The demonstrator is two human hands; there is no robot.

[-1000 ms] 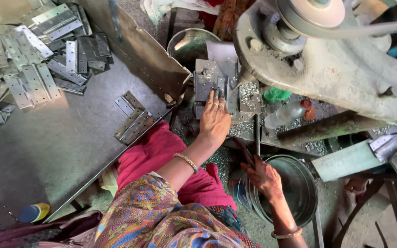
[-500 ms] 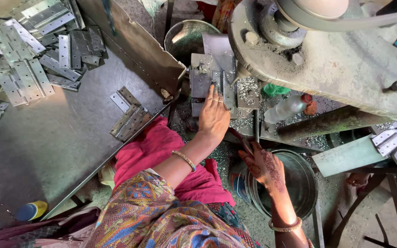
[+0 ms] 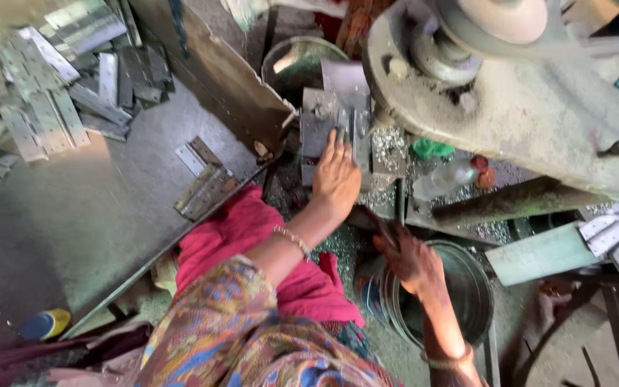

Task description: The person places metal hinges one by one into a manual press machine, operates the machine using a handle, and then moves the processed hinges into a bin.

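My left hand point(image 3: 334, 175) stretches forward to the die block point(image 3: 318, 129) of a heavy press point(image 3: 510, 93). Its fingertips lie on a small grey metal plate point(image 3: 358, 132) there; I cannot see whether they grip it. A bangle sits on that wrist. My right hand point(image 3: 411, 259) is lower right, over the rim of a round metal bucket point(image 3: 471, 297), its fingers closed round a thin dark rod point(image 3: 380, 223) that points up and left. A few flat metal hinges point(image 3: 205, 188) lie on the grey sheet-metal table point(image 3: 94, 222) left of my left arm.
A heap of several hinge plates point(image 3: 44, 107) fills the table's far left. A steel bowl point(image 3: 299, 61) stands behind the die. A plastic bottle point(image 3: 444, 178) and green cloth point(image 3: 430, 148) lie on the press bed, with metal chips around. A pink cloth point(image 3: 252, 229) covers my lap.
My right hand has lifted slightly from inside the bucket toward its rim, still on the rod. My left hand stays at the die, fingers pushed a little further forward.
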